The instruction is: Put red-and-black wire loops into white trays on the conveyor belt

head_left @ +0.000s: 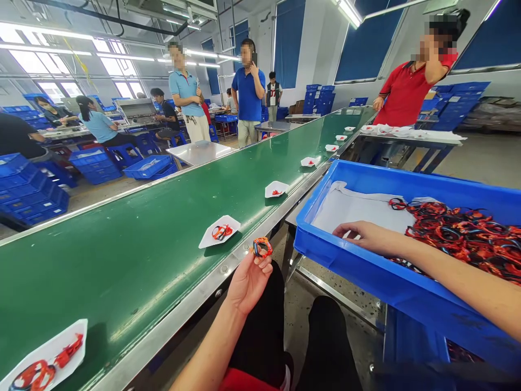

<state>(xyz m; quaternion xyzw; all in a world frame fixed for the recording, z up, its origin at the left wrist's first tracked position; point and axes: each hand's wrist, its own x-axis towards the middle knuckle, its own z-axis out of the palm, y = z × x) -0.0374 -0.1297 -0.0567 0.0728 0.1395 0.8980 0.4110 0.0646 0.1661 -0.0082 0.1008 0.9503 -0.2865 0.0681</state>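
Note:
My left hand [249,279] is raised beside the steel edge of the green conveyor belt [134,244], its fingers pinched on a small coiled red, black and blue wire bundle [262,247]. My right hand [364,236] reaches into the blue crate [350,266], fingers extended and lying flat on the white sheet [358,212] lining its bottom, holding nothing. A heap of red and black wire bundles [459,236] fills the crate's right side, just past my right hand.
White paper trays [220,231] holding wire bundles ride the belt in a row, one at the bottom left [44,355]. Several people stand or sit beyond the belt; one in red stands at the far right table [407,138]. Blue crates are stacked around.

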